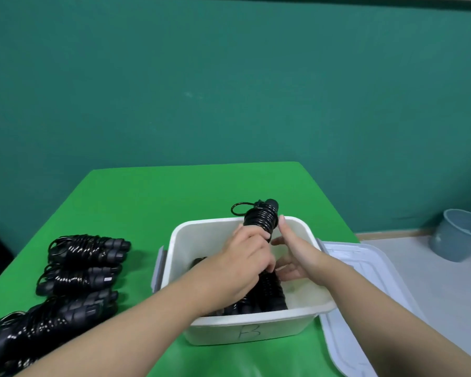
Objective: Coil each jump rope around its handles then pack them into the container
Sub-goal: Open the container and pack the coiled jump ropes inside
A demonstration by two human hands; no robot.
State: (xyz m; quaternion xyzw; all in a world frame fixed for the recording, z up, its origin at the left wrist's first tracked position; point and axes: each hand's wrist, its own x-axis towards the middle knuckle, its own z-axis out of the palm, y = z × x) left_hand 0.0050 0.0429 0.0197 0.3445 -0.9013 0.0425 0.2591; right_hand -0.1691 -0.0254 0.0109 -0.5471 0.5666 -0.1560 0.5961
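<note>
A white plastic container (245,323) marked "B" stands on the green table (147,202). My left hand (242,257) grips a black coiled jump rope (261,217) that stands tilted over the container, its top end above the far rim. My right hand (297,251) is beside it, fingers straight and touching the coil's right side. More coiled ropes (272,297) lie inside the container, partly hidden by my left hand. Several coiled black ropes (85,263) lie in a pile on the table to the left.
The container's white lid (365,270) lies flat just right of it. A grey-blue bucket (457,235) stands on a pale surface at the far right. A green wall rises behind the table.
</note>
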